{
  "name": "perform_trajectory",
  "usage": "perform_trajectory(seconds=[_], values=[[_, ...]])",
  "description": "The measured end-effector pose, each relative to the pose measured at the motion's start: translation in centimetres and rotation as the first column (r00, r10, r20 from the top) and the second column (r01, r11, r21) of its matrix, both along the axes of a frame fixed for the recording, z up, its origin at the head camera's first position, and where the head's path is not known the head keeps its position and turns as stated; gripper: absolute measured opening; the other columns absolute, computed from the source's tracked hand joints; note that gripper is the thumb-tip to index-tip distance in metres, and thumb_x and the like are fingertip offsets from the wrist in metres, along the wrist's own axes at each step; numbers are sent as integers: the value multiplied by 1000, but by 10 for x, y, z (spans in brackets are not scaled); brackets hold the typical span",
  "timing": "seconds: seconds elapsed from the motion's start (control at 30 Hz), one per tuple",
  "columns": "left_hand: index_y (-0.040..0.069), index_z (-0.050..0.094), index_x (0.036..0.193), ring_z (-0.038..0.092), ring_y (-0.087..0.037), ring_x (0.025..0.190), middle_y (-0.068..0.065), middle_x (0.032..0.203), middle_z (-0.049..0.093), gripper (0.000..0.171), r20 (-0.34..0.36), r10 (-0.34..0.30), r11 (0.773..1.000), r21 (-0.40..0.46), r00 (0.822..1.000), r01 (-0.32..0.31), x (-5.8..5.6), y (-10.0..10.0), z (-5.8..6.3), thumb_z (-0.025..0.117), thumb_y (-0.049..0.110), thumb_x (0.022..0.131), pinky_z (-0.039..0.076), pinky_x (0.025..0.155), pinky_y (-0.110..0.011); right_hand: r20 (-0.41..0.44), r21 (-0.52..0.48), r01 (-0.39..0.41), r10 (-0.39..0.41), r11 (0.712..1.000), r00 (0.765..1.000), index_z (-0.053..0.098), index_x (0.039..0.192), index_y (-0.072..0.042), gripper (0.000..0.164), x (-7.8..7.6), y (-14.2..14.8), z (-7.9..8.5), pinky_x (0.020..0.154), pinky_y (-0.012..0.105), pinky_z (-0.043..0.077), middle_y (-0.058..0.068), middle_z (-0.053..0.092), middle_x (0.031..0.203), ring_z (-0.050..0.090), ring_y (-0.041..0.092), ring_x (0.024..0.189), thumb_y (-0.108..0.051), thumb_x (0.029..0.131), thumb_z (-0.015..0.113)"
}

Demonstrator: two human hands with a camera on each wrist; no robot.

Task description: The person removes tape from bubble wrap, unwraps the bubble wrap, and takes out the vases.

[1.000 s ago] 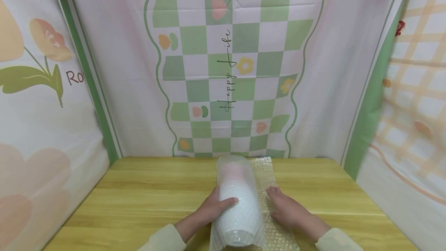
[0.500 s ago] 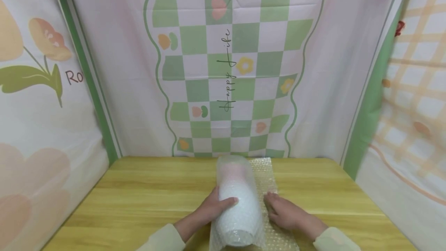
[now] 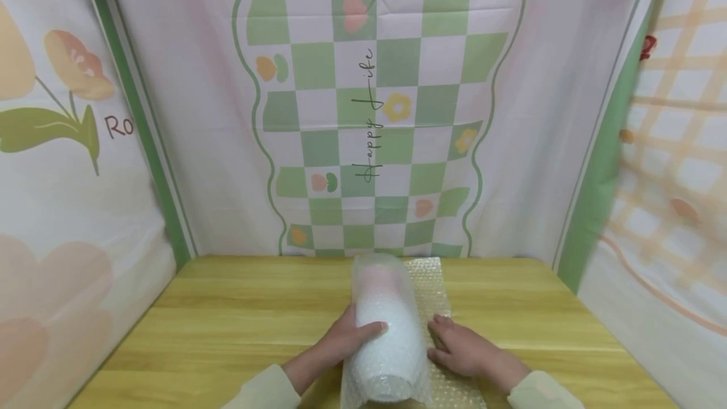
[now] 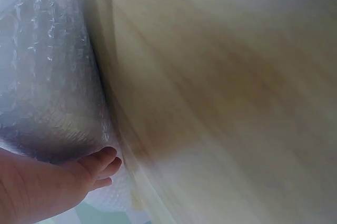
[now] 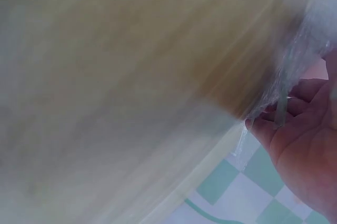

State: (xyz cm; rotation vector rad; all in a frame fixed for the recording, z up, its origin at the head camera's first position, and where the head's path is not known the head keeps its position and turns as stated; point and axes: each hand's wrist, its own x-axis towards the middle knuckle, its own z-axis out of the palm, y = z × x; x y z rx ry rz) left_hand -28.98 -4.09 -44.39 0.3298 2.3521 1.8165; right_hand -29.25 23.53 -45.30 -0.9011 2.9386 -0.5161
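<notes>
In the head view, a white, vase-shaped object with a pinkish far end (image 3: 392, 333) lies on its side inside clear bubble wrap. My left hand (image 3: 346, 336) holds it from the left, thumb across its top. The left wrist view shows that hand (image 4: 58, 182) against the wrapped side (image 4: 47, 77). A loose flap of bubble wrap (image 3: 428, 283) lies flat to the right of the object. On this flap rests my right hand (image 3: 462, 349), fingers pointing towards the object. In the right wrist view, a narrow translucent strip crosses the fingers of this hand (image 5: 305, 145); what it is, I cannot tell.
Beneath everything is a wood-grain table (image 3: 255, 308), its far edge against a checkered green and white curtain (image 3: 369, 112). Printed cloth also hangs on the left (image 3: 57, 207) and right (image 3: 676, 207).
My right hand has slid slightly nearer and left along the bubble wrap, closer to the wrapped object. The left hand and the object keep their place.
</notes>
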Motion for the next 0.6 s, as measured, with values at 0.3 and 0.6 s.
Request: perform_trajectory(seconds=[0.3,0.6], values=[[2,24,151,55,-40,108,-26,130,50,92,-26,7,1000,-19,1000,-8,-2,-2,-1,73,39,84,52,81,-56,-10,30,-3,4,1000,1000,46,132,17,63,0,-2,-1,105,61,30,39,37,139,37,53,128,-30,93,63],[-4,32,143,53,-38,111,-21,127,50,88,-90,42,998,-32,995,-45,-3,-1,1,78,37,80,51,85,-54,-19,27,-15,15,1000,1000,46,131,18,63,0,-1,-1,104,61,30,40,38,138,37,54,128,-30,93,63]])
